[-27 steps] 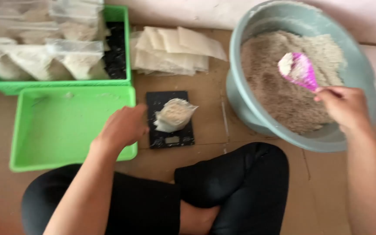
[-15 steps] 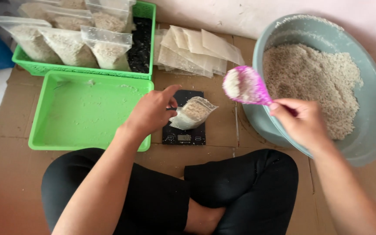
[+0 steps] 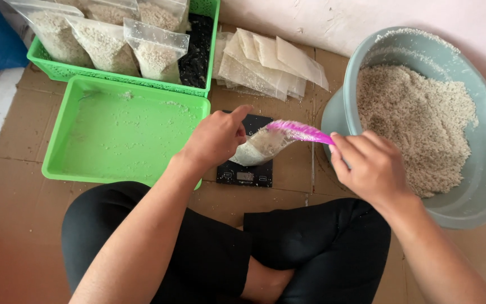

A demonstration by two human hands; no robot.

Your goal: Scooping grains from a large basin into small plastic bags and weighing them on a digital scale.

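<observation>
My left hand (image 3: 216, 138) holds open a small clear plastic bag (image 3: 260, 147) partly filled with pale grain, which lies on a black kitchen scale (image 3: 246, 172). In my right hand (image 3: 367, 166) is a pink scoop (image 3: 298, 132), tipped on its side with its bowl at the bag's mouth. To the right stands a large grey-green basin (image 3: 479, 186) heaped with the same pale grain (image 3: 417, 118).
An empty green tray (image 3: 125, 132) with stray grains lies left of the scale. Behind it a green basket (image 3: 52, 68) holds several filled bags (image 3: 105, 42). A stack of empty clear bags (image 3: 265, 62) lies beyond the scale. My crossed legs in black (image 3: 226, 253) rest on cardboard flooring.
My right hand carried the loaded pink scoop from the basin leftward to the bag and tipped it. My left hand moved onto the bag and took hold of its mouth.
</observation>
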